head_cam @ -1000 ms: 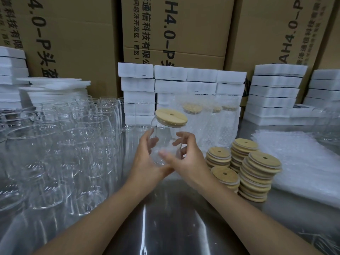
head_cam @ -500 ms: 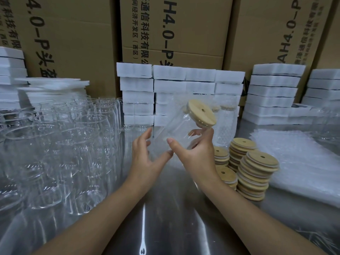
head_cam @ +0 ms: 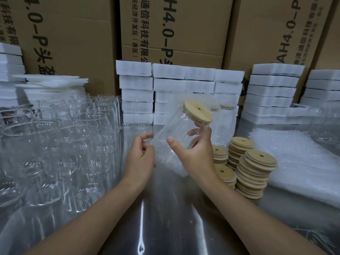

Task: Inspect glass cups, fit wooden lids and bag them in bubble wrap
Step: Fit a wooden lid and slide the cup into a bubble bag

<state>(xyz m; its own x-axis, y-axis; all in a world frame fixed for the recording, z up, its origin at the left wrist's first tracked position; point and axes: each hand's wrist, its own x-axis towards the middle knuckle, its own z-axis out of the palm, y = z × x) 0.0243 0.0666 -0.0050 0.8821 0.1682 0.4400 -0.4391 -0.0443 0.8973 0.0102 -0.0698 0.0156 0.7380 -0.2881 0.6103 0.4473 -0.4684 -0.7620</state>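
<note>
right hand [head_cam: 193, 153] gripping tilted cup [head_cam: 176, 129], left hand [head_cam: 141, 155] maybe pinching bag [head_cam: 169, 162]

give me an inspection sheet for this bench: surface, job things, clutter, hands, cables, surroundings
surface: table, shiny metal
job's things: cup tilted, lid fitted on it; lid stacks to the right; bare cups massed on the left; bubble wrap piled far right; bagged cups standing at the back
clutter: nothing seen
hands: right hand grips the cup; left hand curled at its base, hold unclear
cables: nothing seen
surroundings: foam blocks stacked along the back, boxes behind them
</note>
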